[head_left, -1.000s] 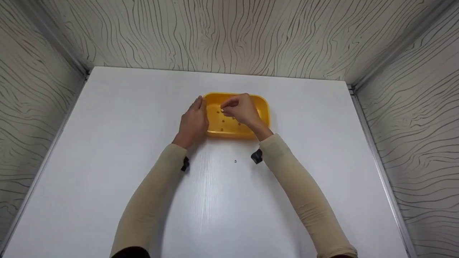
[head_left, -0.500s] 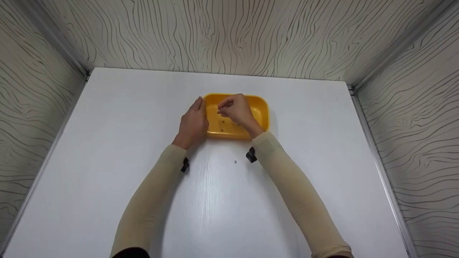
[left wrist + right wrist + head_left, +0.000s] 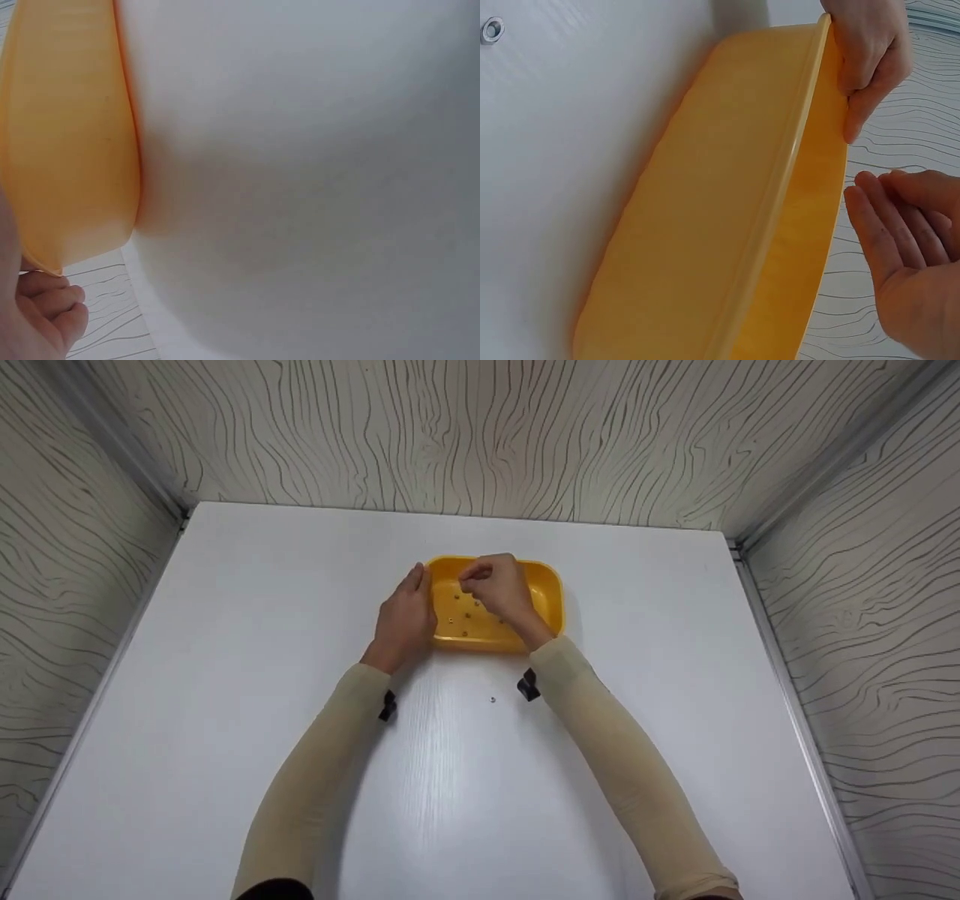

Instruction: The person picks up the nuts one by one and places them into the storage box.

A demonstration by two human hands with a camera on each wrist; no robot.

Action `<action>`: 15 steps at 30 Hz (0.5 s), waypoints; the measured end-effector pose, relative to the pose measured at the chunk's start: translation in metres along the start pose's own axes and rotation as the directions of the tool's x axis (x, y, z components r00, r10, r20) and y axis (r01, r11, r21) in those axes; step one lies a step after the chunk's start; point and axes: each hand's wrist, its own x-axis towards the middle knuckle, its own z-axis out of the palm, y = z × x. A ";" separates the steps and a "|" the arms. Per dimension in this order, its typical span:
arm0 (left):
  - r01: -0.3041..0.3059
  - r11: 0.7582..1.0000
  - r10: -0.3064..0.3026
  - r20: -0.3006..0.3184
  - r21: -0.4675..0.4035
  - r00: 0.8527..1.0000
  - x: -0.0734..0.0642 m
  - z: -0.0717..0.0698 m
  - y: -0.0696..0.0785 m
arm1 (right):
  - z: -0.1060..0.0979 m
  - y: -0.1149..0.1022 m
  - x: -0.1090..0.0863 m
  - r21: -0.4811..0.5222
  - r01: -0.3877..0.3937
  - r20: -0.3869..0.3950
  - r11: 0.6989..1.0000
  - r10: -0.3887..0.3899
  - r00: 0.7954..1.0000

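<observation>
A yellow plastic tub [image 3: 547, 600] stands toward the back of the white table. My left hand [image 3: 405, 619] grips its left end, with fingers [image 3: 864, 112] over the rim in the right wrist view. Above the tub's inside hovers my right hand [image 3: 501, 589]; its fingers [image 3: 877, 225] are loosely bent toward the thumb, and nothing shows between them. Several small metal nuts lie scattered on the tub's floor, among them one nut [image 3: 451, 621] near the left end. A single hex nut [image 3: 492, 30] lies on the table in front of the tub.
The white table [image 3: 420, 780] reaches to a wood-grain-patterned back wall [image 3: 465, 435], with similar walls left and right. Metal rails [image 3: 795, 712] run along the side edges. Both forearms, in beige sleeves [image 3: 607, 735], reach across the table, each with a black wrist camera.
The nut that was pinched in my right fingertips is gone from them, and a nut now shows near the tub's left end. My left hand keeps its place on the tub.
</observation>
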 end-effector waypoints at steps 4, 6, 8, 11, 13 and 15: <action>-0.010 1.000 0.010 -0.002 -0.003 1.000 -0.002 0.000 0.000 | -0.005 0.003 -0.008 -0.017 0.051 0.017 0.999 -0.051 0.999; -0.012 1.000 0.012 0.001 -0.001 1.000 -0.002 0.000 0.000 | -0.008 0.005 -0.013 -0.026 0.076 0.033 0.997 -0.076 0.997; -0.011 1.000 0.011 -0.001 0.005 1.000 -0.001 0.000 0.000 | -0.011 0.007 -0.019 -0.029 0.100 0.052 0.995 -0.098 0.994; -0.008 1.000 0.008 -0.009 0.000 1.000 0.000 -0.001 -0.001 | -0.016 0.009 -0.027 -0.032 0.141 0.088 0.990 -0.138 0.987; -0.010 1.000 0.010 -0.015 -0.003 1.000 0.000 -0.002 -0.001 | -0.019 0.012 -0.034 -0.033 0.161 0.106 0.986 -0.157 0.982; -0.009 1.000 0.009 -0.020 -0.012 1.000 -0.001 -0.001 -0.002 | -0.021 0.013 -0.041 -0.034 0.175 0.125 0.984 -0.169 0.978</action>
